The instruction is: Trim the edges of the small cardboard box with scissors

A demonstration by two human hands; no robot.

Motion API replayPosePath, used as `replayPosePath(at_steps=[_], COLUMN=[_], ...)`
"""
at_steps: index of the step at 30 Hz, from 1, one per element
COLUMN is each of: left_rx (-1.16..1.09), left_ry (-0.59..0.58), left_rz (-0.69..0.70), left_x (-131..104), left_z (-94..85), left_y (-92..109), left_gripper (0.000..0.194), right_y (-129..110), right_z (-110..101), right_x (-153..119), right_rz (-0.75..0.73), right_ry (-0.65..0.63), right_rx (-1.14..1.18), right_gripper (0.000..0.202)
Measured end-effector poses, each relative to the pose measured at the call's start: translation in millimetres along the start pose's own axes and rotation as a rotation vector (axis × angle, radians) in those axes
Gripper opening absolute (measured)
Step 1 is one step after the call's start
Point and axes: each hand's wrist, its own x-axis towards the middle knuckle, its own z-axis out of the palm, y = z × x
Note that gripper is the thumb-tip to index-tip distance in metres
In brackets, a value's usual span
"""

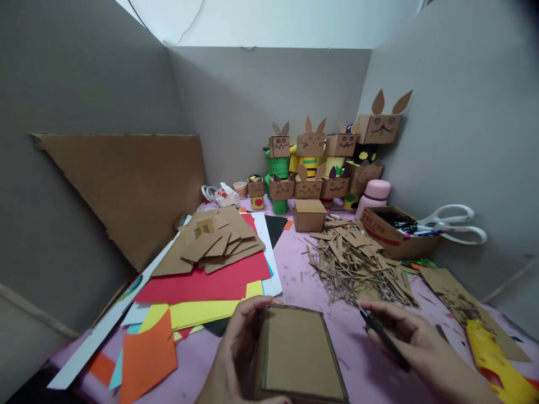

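Near the bottom centre, a brown cardboard box [300, 353] with dark edges around its top face is gripped by my left hand [240, 353], fingers at its far left corner and thumb at the near edge. To the right, my right hand [404, 336] holds a thin dark tool [385, 336] with a narrow metallic tip, perhaps a craft knife or small scissors. The tip points away to the upper left and is apart from the box. Beyond it lies a heap of cardboard scraps [357, 258].
Coloured paper [202, 280] and cardboard pieces [210, 238] cover the left side. Cardboard animal figures [309, 188] stand at the back. At right are a box [385, 238] with white scissors [455, 224], a pink bottle [373, 199] and a yellow glue gun [492, 359].
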Motion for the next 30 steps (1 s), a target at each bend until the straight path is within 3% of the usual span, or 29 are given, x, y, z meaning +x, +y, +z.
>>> replayPosePath(at_steps=[3,7,12,15,19,23,30], left_rx=[0.030,0.029,0.010,0.006,0.029,0.069,0.166], left_ry=[-0.042,-0.049,-0.035,0.001,0.169,0.350,0.468], left_rz=[-0.019,-0.024,-0.035,-0.052,-0.027,0.007,0.035], left_x=[0,-2,-2,0,4,6,8], left_z=[-5.1,-5.9,-5.2,-6.0,-4.8,-3.2,-12.9], left_y=[-1,-2,1,2,1,-1,-2], left_gripper=[0.069,0.068,0.068,0.068,0.066,0.069,0.065], right_y=[7,15,23,20,12,8,5], right_z=[2,0,-3,-4,-6,-6,0], right_x=[6,8,10,9,7,5,2], right_rz=[-0.045,-0.101,-0.240,-0.257,-0.242,-0.281,-0.315], right_ry=[-0.024,-0.057,-0.182,-0.197,-0.221,-0.227,-0.319], right_rx=[-0.126,-0.358,-0.606,-0.856,-1.136,-1.076,-0.962], right_gripper=[0.035,0.051,0.042,0.046,0.047,0.049,0.052])
